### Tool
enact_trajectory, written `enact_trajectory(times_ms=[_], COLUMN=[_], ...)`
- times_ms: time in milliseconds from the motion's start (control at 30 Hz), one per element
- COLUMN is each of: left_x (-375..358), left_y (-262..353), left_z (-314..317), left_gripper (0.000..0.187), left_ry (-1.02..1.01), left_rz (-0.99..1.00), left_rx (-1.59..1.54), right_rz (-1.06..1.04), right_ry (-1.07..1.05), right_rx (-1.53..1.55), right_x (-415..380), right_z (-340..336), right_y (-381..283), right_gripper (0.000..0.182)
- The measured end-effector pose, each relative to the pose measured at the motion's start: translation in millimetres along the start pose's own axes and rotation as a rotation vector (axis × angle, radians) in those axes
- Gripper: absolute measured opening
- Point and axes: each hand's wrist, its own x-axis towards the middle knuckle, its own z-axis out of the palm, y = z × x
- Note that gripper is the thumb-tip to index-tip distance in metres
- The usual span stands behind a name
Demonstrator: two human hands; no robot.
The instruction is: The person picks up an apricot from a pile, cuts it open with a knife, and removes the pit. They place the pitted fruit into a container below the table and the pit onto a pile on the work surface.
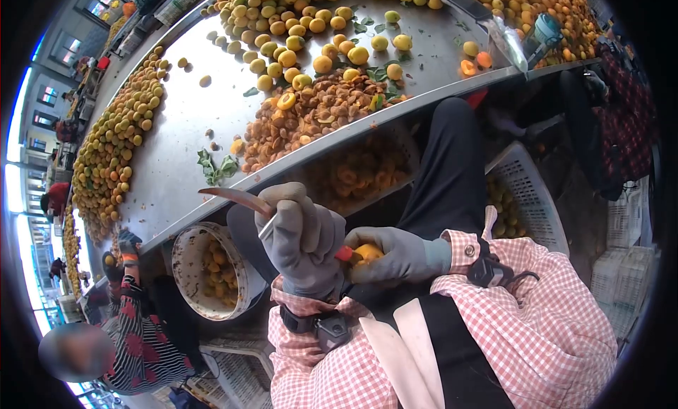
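Both of my hands wear grey gloves and meet in front of my lap. My left hand is closed around a knife, its curved, brown-stained blade pointing up and left. A red end shows at the lower side of this hand, close to the fruit. In my right hand the fingers wrap around an orange-yellow apricot, partly hidden by the glove. Beyond my hands, a heap of brown apricot pits lies along the near edge of the metal table.
Whole apricots pile up along the table. Under its edge is a crate of halved apricots. A white bucket stands left of my knees, a white crate right. Another person works at left; a phone lies on the table.
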Motion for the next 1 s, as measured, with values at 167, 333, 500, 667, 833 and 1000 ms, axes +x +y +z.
enact_trajectory(times_ms=[167,333,500,667,833,1000], left_x=[-4,-19,-19,-21,-21,-19], left_y=[-1,-7,-8,-13,-16,-16], left_z=[-2,-7,1,3,7,17], left_gripper=[0.022,0.025,0.031,0.032,0.022,0.027], left_ry=[-0.175,-0.285,-0.093,-0.063,-0.198,-0.054], left_rz=[-0.092,-0.047,-0.061,-0.036,0.121,0.05], left_rx=[-0.151,0.603,0.378,0.334,0.597,0.407], right_rz=[0.254,-0.133,-0.197,-0.237,-0.499,-0.578], right_ry=[-0.23,-0.063,-0.014,-0.024,0.13,0.149], right_rx=[0.234,-0.437,-0.248,-0.221,-0.688,-0.636], right_x=[-2,1,0,0,0,3], right_z=[-1,3,-3,-8,-9,-10], right_y=[-11,8,6,20,21,24], right_gripper=[0.046,0.041,0.041,0.044,0.047,0.048])
